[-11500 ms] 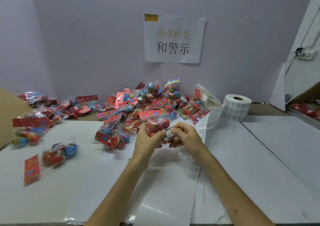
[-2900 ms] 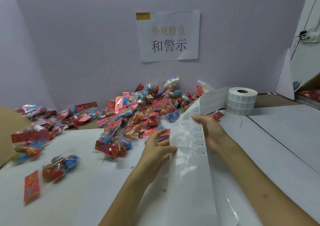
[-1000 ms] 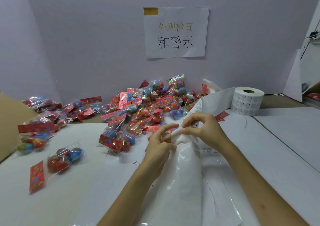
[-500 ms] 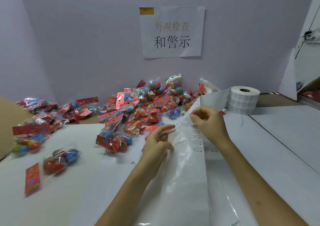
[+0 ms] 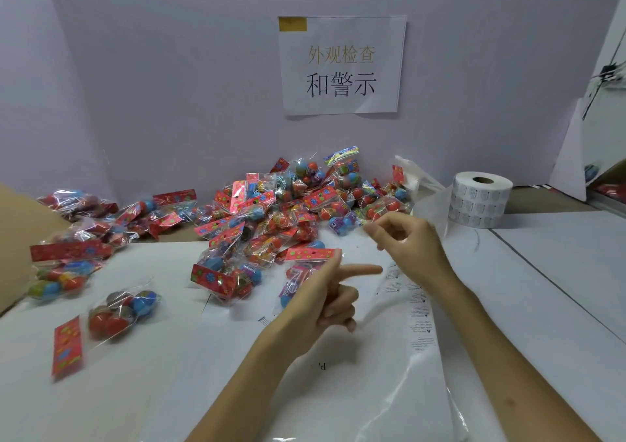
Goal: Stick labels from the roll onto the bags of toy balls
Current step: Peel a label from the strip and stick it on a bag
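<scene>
A heap of clear bags of toy balls (image 5: 288, 211) with red header cards lies against the back wall. One bag (image 5: 313, 255) lies just beyond my left hand (image 5: 325, 301), which hovers with the index finger straight, the other fingers loosely curled, and nothing in it. My right hand (image 5: 410, 245) is raised over the table and pinches a small, blurred label (image 5: 368, 230) between thumb and index finger. The label roll (image 5: 481, 201) stands at the back right. Its backing strip (image 5: 418, 309) runs down the table under my right wrist.
Several more bags lie to the left, the nearest a lone bag (image 5: 118, 313) near the front. A cardboard edge (image 5: 13, 238) stands at the far left. A printed sign (image 5: 340, 65) hangs on the back wall. White sheets (image 5: 559, 272) cover the table.
My right hand has lifted off the strip toward the left with a label pinched in it. My left hand has come off the strip, which has dropped flat on the table.
</scene>
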Demonstrator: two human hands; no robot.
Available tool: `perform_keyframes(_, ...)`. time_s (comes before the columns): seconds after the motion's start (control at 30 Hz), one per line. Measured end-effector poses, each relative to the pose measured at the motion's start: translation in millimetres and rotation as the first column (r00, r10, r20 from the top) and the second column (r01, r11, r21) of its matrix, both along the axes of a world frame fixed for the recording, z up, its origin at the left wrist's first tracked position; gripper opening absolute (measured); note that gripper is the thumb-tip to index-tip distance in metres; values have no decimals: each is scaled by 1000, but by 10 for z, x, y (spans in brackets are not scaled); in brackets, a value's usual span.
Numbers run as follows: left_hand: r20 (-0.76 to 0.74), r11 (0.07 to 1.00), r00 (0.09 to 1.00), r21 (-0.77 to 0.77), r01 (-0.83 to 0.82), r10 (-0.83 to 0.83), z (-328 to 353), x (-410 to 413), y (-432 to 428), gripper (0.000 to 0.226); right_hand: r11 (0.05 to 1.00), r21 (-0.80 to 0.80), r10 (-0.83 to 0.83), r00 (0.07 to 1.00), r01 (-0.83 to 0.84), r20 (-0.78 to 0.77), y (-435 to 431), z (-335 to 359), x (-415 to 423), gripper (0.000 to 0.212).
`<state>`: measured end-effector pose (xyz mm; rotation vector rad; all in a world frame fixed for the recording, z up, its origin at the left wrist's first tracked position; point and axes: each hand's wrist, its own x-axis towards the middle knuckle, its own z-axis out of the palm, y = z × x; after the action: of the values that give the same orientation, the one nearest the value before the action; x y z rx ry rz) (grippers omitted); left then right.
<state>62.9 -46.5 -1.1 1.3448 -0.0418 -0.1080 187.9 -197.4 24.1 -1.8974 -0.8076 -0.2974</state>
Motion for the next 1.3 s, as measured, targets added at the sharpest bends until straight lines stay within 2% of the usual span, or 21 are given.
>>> perform_keyframes(0.13,3,979,995,-178,-100,102,23,24,48,66,987,-43,153,988,-153,-11,45,-18,-63,41)
perform_keyframes(0.23,-62,931,970,-275,-241,233,51,32,52,72,986,-41,160,987,-160,-8,35,-43,-47,40)
perform_keyframes(0.33,-50,907,958,-313,-282,281,51,39,46,65,987,-44,153,988,-154,-28,31,-57,-29,38)
perform_keyframes(0.43,-17,905,956,-319,-283,294,66,34,35,57,985,-104,133,991,-136,-33,37,-84,-3,22)
perform_keyframes(0.53,-4,889,943,-334,-314,332,65,28,51,57,977,-164,131,991,-134,-31,52,-101,-14,3)
perform_keyframes(0.63,49,913,937,-246,-325,346,58,21,48,57,975,-31,214,967,-220,-137,93,-78,-42,12)
perform_keyframes(0.77,107,949,944,4,-315,313,98,-1,-31,47,951,91,308,924,-294,-228,157,-19,-124,30)
perform_keyframes(0.93,110,936,943,131,-327,314,75,45,-78,56,958,146,274,936,-246,-221,191,-68,-115,15)
perform_keyframes(1.0,96,925,934,141,-354,343,56,79,-70,57,965,135,249,950,-226,-188,188,-92,-94,13)
perform_keyframes(1.13,165,882,881,97,-461,443,32,76,3,28,987,-27,162,984,-161,69,163,-144,-102,16)
perform_keyframes(1.3,201,835,857,205,-510,475,-1,56,-5,12,979,-94,196,961,-181,196,152,-161,-106,12)
